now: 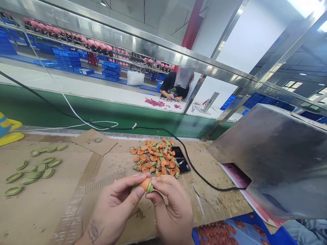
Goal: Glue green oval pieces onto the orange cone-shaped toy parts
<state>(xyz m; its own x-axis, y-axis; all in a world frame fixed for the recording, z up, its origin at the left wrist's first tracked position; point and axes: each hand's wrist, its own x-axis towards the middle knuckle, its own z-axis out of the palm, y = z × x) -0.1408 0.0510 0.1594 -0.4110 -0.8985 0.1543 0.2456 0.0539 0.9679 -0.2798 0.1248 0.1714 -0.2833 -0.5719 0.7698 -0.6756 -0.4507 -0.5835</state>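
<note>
Between the fingertips of my left hand [114,200] and my right hand [172,202] is a small orange and green moulded piece [146,184]. Both hands are closed on it, thumbs below and fingers above, and they cover part of it. Just beyond them lies a pile of similar orange and green pieces [155,158], many with hollow orange openings. Over to the left, several flat green oval pieces [33,175] with raised rims are spread across the cardboard.
A dark phone [182,163] lies beside the pile, near a black cable [201,175] leading to a metal box [276,163]. At lower right, a blue crate [278,236] holds reddish-orange pieces. Across the green partition [143,119], a person [176,85] works at a white bench.
</note>
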